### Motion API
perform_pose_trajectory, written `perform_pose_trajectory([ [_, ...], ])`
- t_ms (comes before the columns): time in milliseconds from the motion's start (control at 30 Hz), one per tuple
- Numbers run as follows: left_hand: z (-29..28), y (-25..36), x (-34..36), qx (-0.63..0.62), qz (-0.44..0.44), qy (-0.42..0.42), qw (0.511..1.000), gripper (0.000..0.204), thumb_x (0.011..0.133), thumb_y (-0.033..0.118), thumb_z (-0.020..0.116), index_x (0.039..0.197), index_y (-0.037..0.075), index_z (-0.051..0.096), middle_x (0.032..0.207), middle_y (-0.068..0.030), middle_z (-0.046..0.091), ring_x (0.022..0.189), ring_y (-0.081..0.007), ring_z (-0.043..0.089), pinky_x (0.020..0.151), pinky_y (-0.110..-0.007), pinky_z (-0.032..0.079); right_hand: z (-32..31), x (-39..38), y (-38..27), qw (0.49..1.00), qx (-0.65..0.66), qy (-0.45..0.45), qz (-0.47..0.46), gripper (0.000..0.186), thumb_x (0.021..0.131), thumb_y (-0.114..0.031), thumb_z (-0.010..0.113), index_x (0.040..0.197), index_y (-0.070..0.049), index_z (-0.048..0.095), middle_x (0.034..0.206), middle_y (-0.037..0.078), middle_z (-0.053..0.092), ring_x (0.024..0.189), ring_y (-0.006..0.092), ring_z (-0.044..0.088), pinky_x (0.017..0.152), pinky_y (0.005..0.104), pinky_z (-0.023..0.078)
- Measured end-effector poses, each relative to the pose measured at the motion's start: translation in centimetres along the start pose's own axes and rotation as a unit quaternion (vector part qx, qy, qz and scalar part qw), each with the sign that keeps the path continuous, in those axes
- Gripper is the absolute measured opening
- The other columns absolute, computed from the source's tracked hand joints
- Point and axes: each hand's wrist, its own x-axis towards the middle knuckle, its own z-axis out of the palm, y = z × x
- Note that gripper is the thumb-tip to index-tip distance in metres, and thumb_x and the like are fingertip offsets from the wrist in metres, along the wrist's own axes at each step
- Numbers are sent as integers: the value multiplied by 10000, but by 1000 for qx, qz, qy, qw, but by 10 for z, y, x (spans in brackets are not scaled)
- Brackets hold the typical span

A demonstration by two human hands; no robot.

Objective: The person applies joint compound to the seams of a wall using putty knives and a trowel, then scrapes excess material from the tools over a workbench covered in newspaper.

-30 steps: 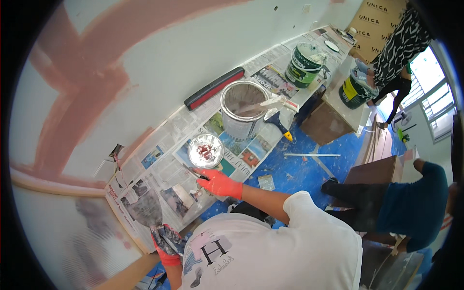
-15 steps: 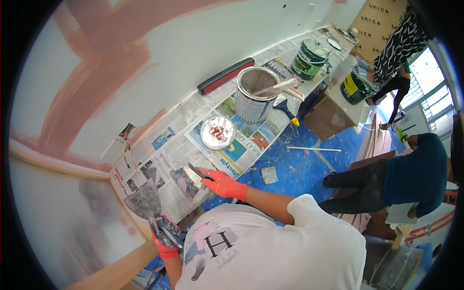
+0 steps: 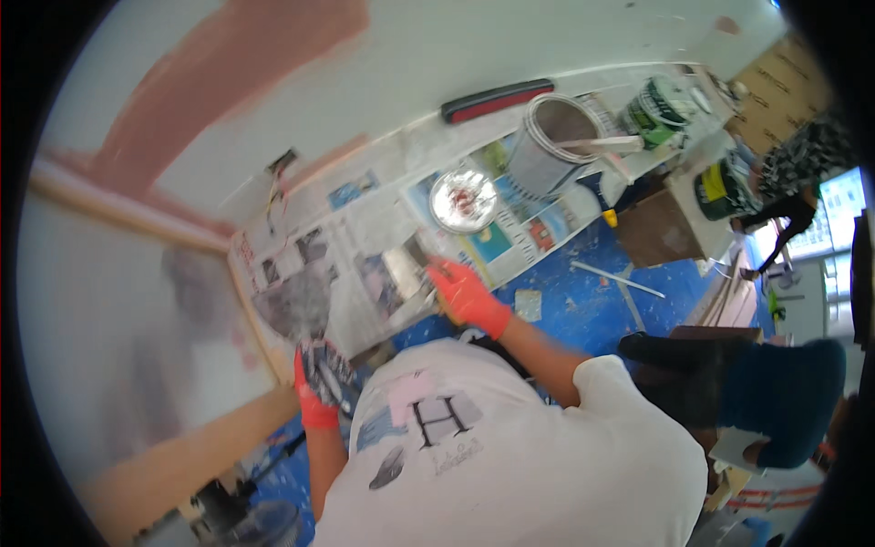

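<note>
Left hand [image 3: 316,387]: red-gloved; fingers wrapped round the grip of a broad-bladed filling knife [image 3: 296,303], blade pointing far, above the left end of the newspaper [image 3: 360,223].
Right hand [image 3: 469,296]: red-gloved; fingers curled on a putty knife [image 3: 404,273], blade pointing left; contact with newspaper cannot be told.
Silver lid [image 3: 464,201]: on newspaper, far of right hand.
Open paint can [image 3: 538,169]: right of lid, farther off.
</note>
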Motion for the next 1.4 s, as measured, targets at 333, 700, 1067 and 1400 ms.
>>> perform_pose_trajectory([
  [333,12,-3,-1,172,125,78,974,245,1016,343,521,1068,112,580,779,-23,593,629,-155,609,561,-318,503,-18,-5,13,985,118,-52,114,541,845,-58,600,1379,-55,519,1447,180,483,1316,377,462,1115,422,362],
  [700,13,-12,0,193,121,102,968,242,1011,375,526,1005,134,539,696,-44,562,524,-180,571,459,-317,455,-15,24,-8,879,363,-45,306,477,966,-182,623,1355,74,516,1286,186,625,1173,203,588,992,301,448],
  [1067,-53,-17,30,549,327,178,749,298,991,235,567,1031,-56,615,950,-203,675,905,-343,628,815,-433,482,-8,35,22,956,109,38,268,481,926,-209,628,1363,-27,539,1228,208,644,1130,345,624,961,403,488],
  [1400,-54,-20,27,746,252,197,584,287,952,256,611,984,-29,626,817,-241,642,784,-440,607,705,-475,471,22,195,171,973,-219,42,67,454,905,-239,520,1348,-137,519,1169,151,643,1149,354,587,985,475,457],
])
